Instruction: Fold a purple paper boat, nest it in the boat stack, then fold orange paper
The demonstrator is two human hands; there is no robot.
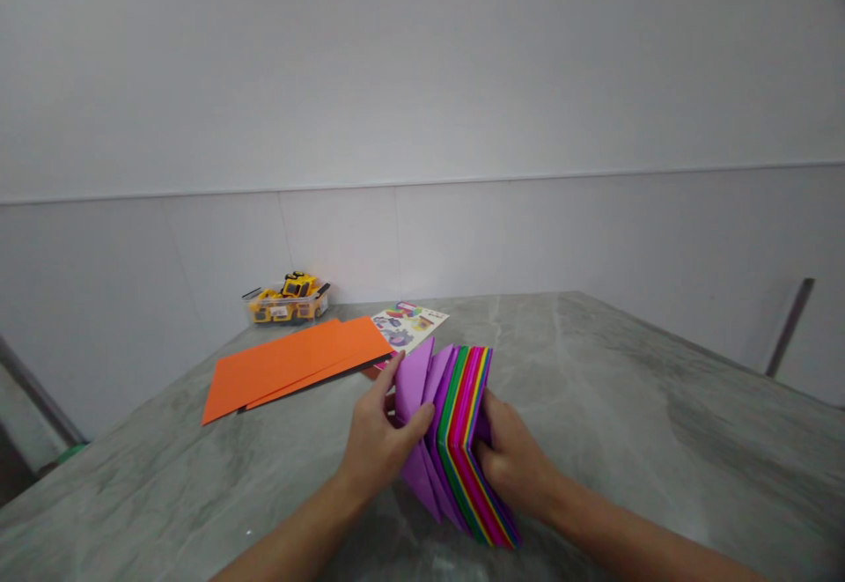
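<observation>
A thick stack of coloured paper sheets (462, 441) stands on edge on the grey table (594, 388), bent in the middle; purple, green, pink, red and yellow edges show. My left hand (379, 441) pinches the front purple sheets, thumb over them, peeling them away from the rest. My right hand (515, 459) grips the back of the stack from the right, fingers mostly hidden behind the sheets. Both forearms reach in from the bottom edge.
Orange sheets (297, 362) lie flat to the left behind the stack. A printed picture sheet (409, 325) lies behind them. A clear box with yellow toy vehicles (287, 300) stands at the wall. A metal bar (789, 327) leans at the right.
</observation>
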